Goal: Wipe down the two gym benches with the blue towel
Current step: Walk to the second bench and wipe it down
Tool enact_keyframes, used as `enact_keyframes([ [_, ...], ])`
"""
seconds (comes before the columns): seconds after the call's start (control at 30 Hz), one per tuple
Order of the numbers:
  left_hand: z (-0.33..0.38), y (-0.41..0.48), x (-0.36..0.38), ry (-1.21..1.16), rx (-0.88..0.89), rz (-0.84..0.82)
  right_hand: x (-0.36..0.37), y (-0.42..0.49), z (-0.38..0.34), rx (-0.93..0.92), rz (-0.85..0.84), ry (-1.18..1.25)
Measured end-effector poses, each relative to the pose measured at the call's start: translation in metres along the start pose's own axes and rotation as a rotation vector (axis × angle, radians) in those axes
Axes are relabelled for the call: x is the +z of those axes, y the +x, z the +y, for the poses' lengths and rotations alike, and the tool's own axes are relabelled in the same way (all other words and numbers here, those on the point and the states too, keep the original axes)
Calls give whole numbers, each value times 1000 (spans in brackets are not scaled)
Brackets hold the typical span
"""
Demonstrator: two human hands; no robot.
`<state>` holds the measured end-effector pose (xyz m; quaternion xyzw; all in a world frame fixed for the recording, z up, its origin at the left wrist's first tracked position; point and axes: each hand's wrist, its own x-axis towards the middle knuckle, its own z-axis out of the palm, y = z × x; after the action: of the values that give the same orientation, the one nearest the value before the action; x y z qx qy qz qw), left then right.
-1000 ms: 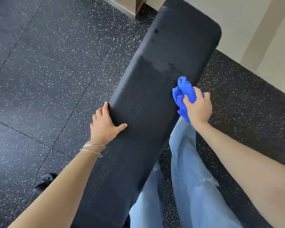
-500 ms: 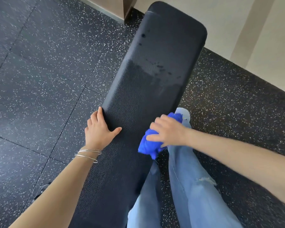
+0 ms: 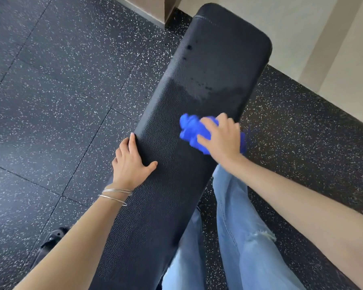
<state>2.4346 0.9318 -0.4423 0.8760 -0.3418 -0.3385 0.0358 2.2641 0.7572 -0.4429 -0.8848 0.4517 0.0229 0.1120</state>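
Closest to us are two legs in blue jeans (image 3: 239, 237), standing right beside the long black bench (image 3: 155, 216). The left arm has thin silver bracelets (image 3: 115, 194) on the wrist. The left hand (image 3: 130, 164) lies flat on the left edge of the bench, with its fingers straight and its thumb out on the top. It has not moved at all; it just keeps the person steady.

A bit farther up is the right hand (image 3: 222, 139). Its fingers are bent over the blue towel (image 3: 192, 128), which is bunched into a ball, and it pushes the towel down on the bench top. A second ago the towel was at the right edge. Then it slid down near the leg. Now it is back up and more to the middle. The towel looks blurry, so it is moving fast. I think the hand is rubbing back and forth, and the wiping is going well here.

Farther still, the far end of the bench has a darker patch with little dark spots (image 3: 203, 86). It may be wet and may still need a wipe. Around it is speckled black floor (image 3: 50, 101), and past that a pale wall (image 3: 323, 38). A second bench is not in sight, so I think that one is still to do
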Motion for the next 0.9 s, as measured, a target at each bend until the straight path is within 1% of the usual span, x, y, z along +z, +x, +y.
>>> enact_keyframes([
  [0.1,7,5,-2,16,19,11,7,-48,-12,-481,-101,-61],
  [0.17,14,9,-4,32,19,17,9,-60,-9,-740,-197,-147],
  [0.23,22,14,-5,40,13,24,10,-44,4,-927,-230,-200],
  [0.3,29,20,-5,43,15,44,6,-13,12,-1028,-175,-219],
  [0.33,34,24,-5,45,14,57,3,7,18,-1051,-138,-222],
  [0.37,37,26,-5,48,14,69,0,26,24,-1047,-98,-225],
  [0.4,41,29,-5,48,16,82,-3,45,31,-1006,-64,-233],
  [0.43,46,32,-4,47,16,99,-6,67,40,-929,-31,-238],
  [0.5,54,39,-4,51,7,127,-15,110,58,-703,61,-230],
  [0.53,57,42,-3,54,-7,130,-20,130,66,-557,101,-230],
  [0.57,59,44,-3,54,-19,130,-26,147,72,-372,103,-229],
  [0.6,60,46,-3,53,-22,129,-31,160,77,-151,62,-196],
  [0.63,61,48,-3,50,-20,128,-33,170,78,90,33,-108],
  [0.67,61,52,-4,41,-16,131,-33,176,74,296,44,-7],
  [0.7,61,55,-6,30,-15,133,-32,178,64,424,56,73],
  [0.73,62,59,-8,15,-16,130,-29,175,51,440,64,87],
  [0.77,64,62,-10,-2,-18,123,-24,166,36,364,60,62],
  [0.87,71,65,-12,-58,-36,110,-5,121,-17,-54,49,60],
  [0.9,72,64,-13,-82,-50,114,0,105,-33,-182,-3,62],
])
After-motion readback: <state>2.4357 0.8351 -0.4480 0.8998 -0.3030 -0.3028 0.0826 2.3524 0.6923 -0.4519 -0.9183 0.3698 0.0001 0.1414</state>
